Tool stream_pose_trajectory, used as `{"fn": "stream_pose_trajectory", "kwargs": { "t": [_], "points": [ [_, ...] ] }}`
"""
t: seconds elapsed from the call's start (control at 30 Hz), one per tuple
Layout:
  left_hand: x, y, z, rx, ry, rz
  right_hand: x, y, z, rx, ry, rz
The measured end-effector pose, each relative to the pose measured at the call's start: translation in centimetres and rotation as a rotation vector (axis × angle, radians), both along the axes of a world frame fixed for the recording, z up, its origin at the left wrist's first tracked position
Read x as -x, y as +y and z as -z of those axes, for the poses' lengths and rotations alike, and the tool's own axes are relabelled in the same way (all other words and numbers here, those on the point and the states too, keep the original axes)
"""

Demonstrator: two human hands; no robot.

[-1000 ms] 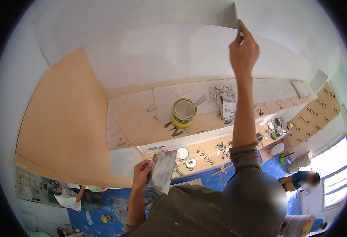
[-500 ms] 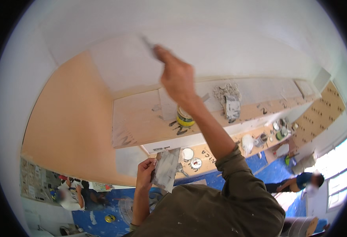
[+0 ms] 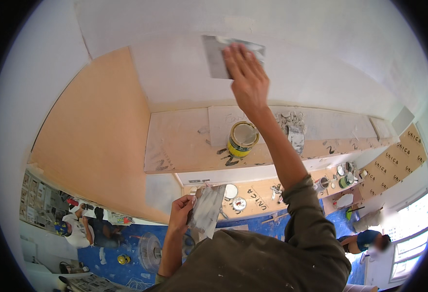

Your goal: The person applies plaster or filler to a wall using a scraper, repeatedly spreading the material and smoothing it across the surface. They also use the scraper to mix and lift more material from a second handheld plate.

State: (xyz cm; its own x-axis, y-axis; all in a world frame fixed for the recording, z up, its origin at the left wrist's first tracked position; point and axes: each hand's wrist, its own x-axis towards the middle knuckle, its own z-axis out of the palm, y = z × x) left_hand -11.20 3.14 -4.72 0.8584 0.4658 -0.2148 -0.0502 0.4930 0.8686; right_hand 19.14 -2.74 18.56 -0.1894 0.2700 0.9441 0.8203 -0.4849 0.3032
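Observation:
My right hand (image 3: pixel 247 80) holds a flat steel scraper (image 3: pixel 214 62), its fingers laid along the blade against the white wall (image 3: pixel 170 73). My left hand (image 3: pixel 179 212) pinches a second steel plate (image 3: pixel 206 210) smeared with pale filler, low in front of my body. Below my raised arm, on a wooden shelf (image 3: pixel 180 151), sit an open yellow tin (image 3: pixel 238 148) of grey paste with a stick in it, a pile of pale scraps (image 3: pixel 291 118) and a stained grey sheet (image 3: pixel 295 141).
A lower plywood counter (image 3: pixel 253 194) carries lids, tins and tools. A peach panel (image 3: pixel 87 126) stands at left. One co-worker (image 3: pixel 75 231) is at lower left, another (image 3: pixel 357 242) at lower right by a window (image 3: pixel 411 233). A fan (image 3: pixel 148 248) stands on blue floor covering.
My right hand swept the scraper leftward from high at the right, then moved back somewhat right, fingers now along the blade. My left hand still holds its plate low.

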Motion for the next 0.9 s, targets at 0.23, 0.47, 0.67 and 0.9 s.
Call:
{"fn": "stream_pose_trajectory", "kwargs": {
  "t": [0.23, 0.47, 0.67, 0.9],
  "points": [
    [0.7, 0.4, -0.6, 0.009, 0.042, -0.003, -3.3, -4.2, -5.0, -0.443, 0.187, 0.107],
    [1.6, 0.8, 1.4, 0.032, 0.025, -0.060, 1.0, 3.9, -2.5, -0.333, 0.204, 0.085],
    [0.7, 0.3, 0.2, -0.009, 0.054, -0.084, 7.2, 7.3, 1.5, -0.175, 0.434, -0.354],
    [1.0, 0.9, 0.7, -0.021, 0.077, -0.030, -3.3, -11.0, -6.3, -0.585, 0.250, -0.081]
  ]
}}
